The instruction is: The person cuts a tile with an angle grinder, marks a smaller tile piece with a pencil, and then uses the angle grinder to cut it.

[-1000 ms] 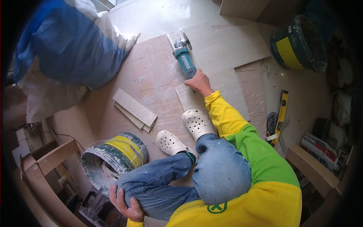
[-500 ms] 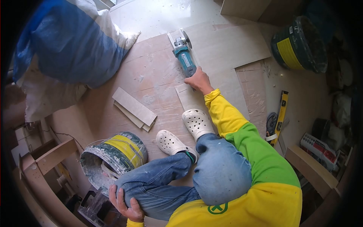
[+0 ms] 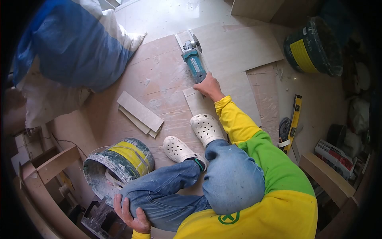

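The teal angle grinder [image 3: 194, 64], silver-headed, its dark disc [image 3: 197, 43] on the right, points away over a pale strip [image 3: 183, 36].

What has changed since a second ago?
Nothing visibly moved, was grasped or released; only the view drifted slightly. The right hand still holds the rear of the teal, metal-headed angle grinder; the left hand still rests on the blue denim-covered left knee.

Rear pt. of grinder [image 3: 193, 58] behind R hand [image 3: 209, 87], label [image 3: 195, 65] txt illegible
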Tool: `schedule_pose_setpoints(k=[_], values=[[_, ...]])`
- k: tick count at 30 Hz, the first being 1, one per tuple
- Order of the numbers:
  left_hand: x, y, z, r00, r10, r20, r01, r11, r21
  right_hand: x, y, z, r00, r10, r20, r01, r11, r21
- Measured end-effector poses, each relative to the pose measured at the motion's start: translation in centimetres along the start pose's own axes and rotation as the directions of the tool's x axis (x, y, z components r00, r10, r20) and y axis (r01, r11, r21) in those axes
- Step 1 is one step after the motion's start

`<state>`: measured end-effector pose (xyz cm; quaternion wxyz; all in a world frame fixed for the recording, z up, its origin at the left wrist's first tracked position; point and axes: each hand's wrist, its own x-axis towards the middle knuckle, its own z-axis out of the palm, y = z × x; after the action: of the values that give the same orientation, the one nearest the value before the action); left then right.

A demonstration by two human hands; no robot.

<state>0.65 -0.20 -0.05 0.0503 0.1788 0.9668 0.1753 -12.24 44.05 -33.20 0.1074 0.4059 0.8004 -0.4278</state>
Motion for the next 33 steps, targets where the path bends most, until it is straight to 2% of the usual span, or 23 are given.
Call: schedule_pose_setpoints(k=[10,22,33], values=[[0.0,-0.1,0.1,1.000,0.004,-0.004,-0.004,1.000,0.007,1.5,-1.6,-0.7,1.000,-0.005,0.016,0.005,1.000,-0.009],[0.0,0.0,0.3,1.000,0.011,-0.011,-0.011,1.000,0.001,-2.4,2.0,0.3,1.000,0.028,0.010,-0.028,0.999,-0.017],[0.0,-0.2,0.1,1.000,0.013,-0.007,-0.013,1.000,-0.015,0.7,-0.2,-0.4,1.000,-0.002,0.017,0.003,1.000,-0.010]])
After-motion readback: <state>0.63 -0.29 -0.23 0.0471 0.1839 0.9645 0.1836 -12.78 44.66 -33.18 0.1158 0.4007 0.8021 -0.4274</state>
